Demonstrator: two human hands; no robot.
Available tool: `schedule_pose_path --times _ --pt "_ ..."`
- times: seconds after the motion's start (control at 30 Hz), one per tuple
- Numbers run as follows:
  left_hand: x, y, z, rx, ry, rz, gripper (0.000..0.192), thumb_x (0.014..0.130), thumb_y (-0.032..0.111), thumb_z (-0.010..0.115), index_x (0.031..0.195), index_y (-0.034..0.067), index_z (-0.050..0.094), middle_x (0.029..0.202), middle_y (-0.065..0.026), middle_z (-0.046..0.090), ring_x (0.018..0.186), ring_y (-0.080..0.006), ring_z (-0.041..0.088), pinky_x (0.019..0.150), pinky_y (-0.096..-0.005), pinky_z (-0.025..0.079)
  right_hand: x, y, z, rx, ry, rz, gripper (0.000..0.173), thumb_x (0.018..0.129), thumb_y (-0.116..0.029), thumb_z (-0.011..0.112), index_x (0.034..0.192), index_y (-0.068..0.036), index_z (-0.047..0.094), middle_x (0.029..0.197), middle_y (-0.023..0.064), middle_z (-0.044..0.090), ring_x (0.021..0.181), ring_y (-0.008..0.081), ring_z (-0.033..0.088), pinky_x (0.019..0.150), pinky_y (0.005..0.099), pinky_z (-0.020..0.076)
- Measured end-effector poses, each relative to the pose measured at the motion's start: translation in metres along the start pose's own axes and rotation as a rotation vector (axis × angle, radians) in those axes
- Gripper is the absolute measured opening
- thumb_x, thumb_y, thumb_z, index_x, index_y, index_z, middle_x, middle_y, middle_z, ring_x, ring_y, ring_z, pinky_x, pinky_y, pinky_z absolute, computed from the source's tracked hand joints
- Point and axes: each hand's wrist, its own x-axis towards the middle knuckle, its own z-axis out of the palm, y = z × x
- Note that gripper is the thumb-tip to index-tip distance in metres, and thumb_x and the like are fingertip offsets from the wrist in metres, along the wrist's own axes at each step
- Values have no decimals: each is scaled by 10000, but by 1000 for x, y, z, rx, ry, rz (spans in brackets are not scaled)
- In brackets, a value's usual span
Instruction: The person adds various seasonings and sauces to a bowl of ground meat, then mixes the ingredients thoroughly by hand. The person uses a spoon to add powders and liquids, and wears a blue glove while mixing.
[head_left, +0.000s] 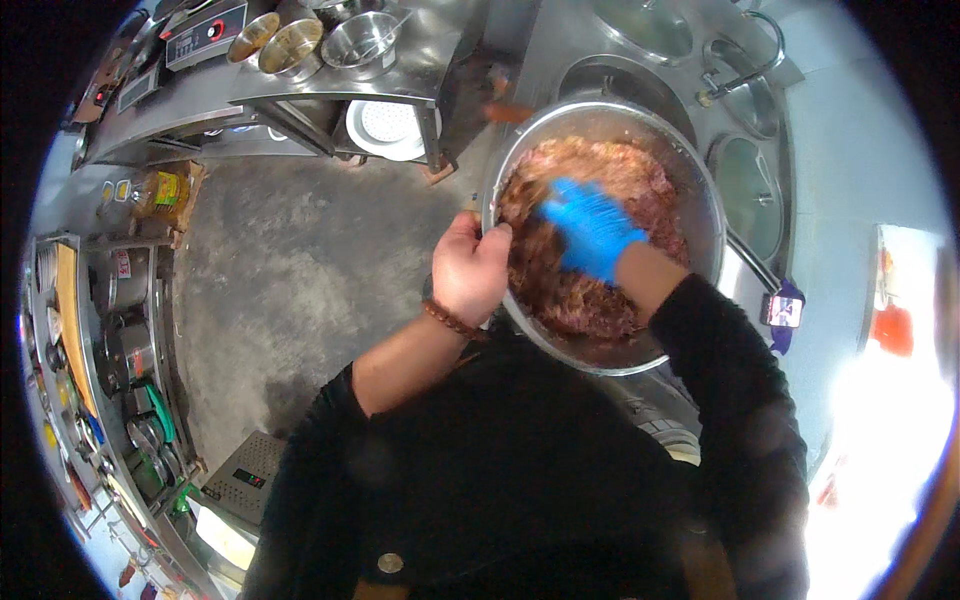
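A large round metal bowl (701, 225) holds a mass of minced meat (615, 157), pinkish at the edges and brown towards the middle. My left hand (472, 259), bare and with a beaded bracelet at the wrist, grips the bowl's left rim with the thumb over the edge. Inside the bowl, my right hand (592, 229) wears a blue glove and presses into the meat. Its fingers are blurred and partly sunk in the mince, so whether they close on any of it is unclear.
Behind the bowl are sinks with a curved faucet (772, 45). A steel table (420, 67) at the upper left bears metal bowls (292, 49) and an induction cooker (206, 37). Shelves with pots (131, 281) stand at the far left. A small device with a screen (784, 310) is at the right.
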Motion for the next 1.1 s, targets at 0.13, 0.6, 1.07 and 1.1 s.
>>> schedule_pose_path --times 0.13,0.6,1.07,1.1 --pt "-3 4 0 -25 58 -30 206 898 189 621 952 -10 617 721 -68 623 669 -140 556 646 -319 478 -40 19 9 33 -17 -122 663 679 -233 830 1298 -147 610 1406 210 465 1296 425 451 1052 517 428" --pt "-4 9 -4 71 40 -18 239 914 222 621 895 -17 609 706 -102 627 671 -186 587 655 -349 484 17 -15 -2 -68 62 -85 472 780 -254 736 1228 -138 642 1315 189 534 1236 400 512 1005 518 471" --pt "-7 1 -4 50 13 91 441 1049 370 501 835 -12 558 647 -29 525 644 -117 460 605 -312 425 41 48 -26 -83 46 34 294 856 -175 681 1102 -16 654 1093 202 667 999 332 664 846 408 551" --pt "-9 0 -3 27 23 52 440 1045 373 508 838 -11 562 648 -33 530 644 -117 462 603 -315 426 17 58 -12 0 105 64 314 864 -215 686 1131 -53 654 1134 163 687 1021 339 661 878 393 542"
